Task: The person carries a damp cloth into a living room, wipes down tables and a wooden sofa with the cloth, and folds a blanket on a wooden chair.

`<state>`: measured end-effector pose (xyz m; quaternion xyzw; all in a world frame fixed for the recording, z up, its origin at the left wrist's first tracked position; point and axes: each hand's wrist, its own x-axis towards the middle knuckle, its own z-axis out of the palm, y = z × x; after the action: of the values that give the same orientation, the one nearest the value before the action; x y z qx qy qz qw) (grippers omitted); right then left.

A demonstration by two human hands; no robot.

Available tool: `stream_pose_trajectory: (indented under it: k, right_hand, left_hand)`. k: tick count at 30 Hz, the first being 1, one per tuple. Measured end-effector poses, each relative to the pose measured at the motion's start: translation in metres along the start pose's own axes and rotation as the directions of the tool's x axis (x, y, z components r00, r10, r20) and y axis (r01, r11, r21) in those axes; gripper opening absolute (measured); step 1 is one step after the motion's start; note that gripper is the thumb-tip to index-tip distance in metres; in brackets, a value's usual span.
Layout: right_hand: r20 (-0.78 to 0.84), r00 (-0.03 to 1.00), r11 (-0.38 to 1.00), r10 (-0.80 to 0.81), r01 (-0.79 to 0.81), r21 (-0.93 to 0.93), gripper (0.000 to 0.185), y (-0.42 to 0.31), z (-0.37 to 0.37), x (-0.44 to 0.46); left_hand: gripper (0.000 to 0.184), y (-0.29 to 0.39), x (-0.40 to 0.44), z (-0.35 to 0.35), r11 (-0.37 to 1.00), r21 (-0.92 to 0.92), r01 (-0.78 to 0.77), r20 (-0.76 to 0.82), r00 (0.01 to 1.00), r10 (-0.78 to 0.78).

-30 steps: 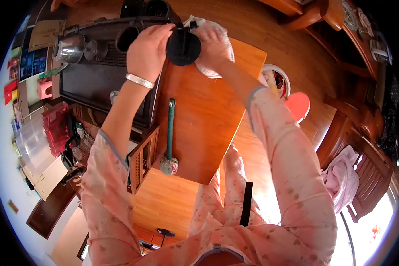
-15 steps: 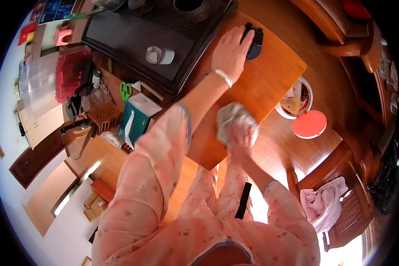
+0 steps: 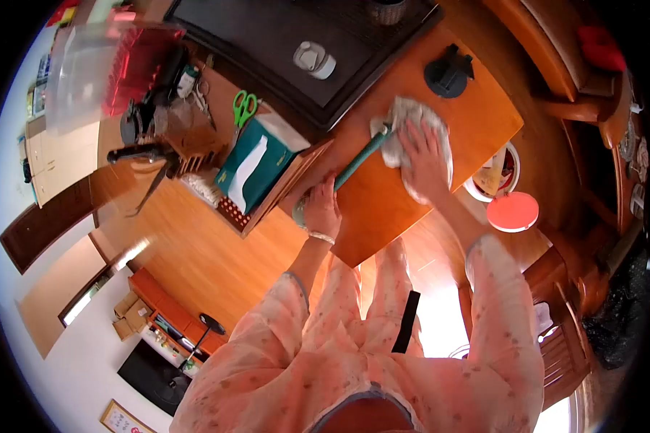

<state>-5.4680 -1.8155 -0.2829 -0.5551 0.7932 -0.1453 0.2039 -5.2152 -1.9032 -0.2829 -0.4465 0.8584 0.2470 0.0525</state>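
My right hand (image 3: 425, 162) lies on a crumpled whitish cloth (image 3: 409, 115), its fingers pressed into it on the orange-brown wooden table (image 3: 383, 209). My left hand (image 3: 322, 211) is at the table's left edge, closed around a long green tube (image 3: 360, 160). The tube slants across the tabletop, and its far end meets the cloth. Beyond the cloth stands a round black object (image 3: 448, 74) with an upright part, touched by neither hand. A dark tray (image 3: 245, 43) covers the far left of the table, with a small white container (image 3: 315, 60) on it.
Left of the table are a green tissue box (image 3: 256, 162), green-handled scissors (image 3: 244, 107) and a knife block (image 3: 195, 148) with black-handled knives. On the right floor stand a white-rimmed bin (image 3: 509, 169) and a round red lid (image 3: 513, 212). Wooden chairs (image 3: 556, 346) border the right side.
My left hand has left the black object and come back to the near left, where it grips the green tube. My right hand has pushed the cloth farther across the table. The view has shifted.
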Motion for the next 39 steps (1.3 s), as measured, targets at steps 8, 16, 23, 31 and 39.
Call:
stream_pose_trajectory:
  k: [8, 16, 23, 31, 39]
  right_hand:
    - [-0.265, 0.915, 0.904, 0.304, -0.365, -0.222, 0.073, -0.085, 0.065, 0.062]
    - [0.253, 0.919, 0.947, -0.301, 0.319, -0.031, 0.050, -0.201, 0.154, -0.090]
    - [0.018, 0.781, 0.759, -0.624, 0.601, 0.250, 0.031, -0.092, 0.144, -0.132]
    - [-0.507, 0.783, 0.893, 0.361, -0.447, -0.054, 0.065, 0.134, -0.003, -0.057]
    - [-0.329, 0.314, 0.453, 0.890, -0.684, 0.572, 0.090, 0.094, 0.024, -0.050]
  left_hand:
    - [0.041, -0.060, -0.134, -0.071, 0.985, -0.169, 0.035, 0.056, 0.998, -0.026]
    - [0.046, -0.043, -0.096, -0.095, 0.985, -0.165, -0.040, 0.082, 0.995, 0.055]
    - [0.049, 0.009, -0.013, -0.032, 0.957, 0.169, -0.237, 0.231, 0.953, 0.196]
    - [0.046, 0.063, 0.045, -0.013, 0.950, 0.258, -0.174, 0.198, 0.972, 0.124]
    - [0.050, 0.047, 0.051, -0.010, 0.937, 0.330, -0.118, 0.152, 0.986, 0.071]
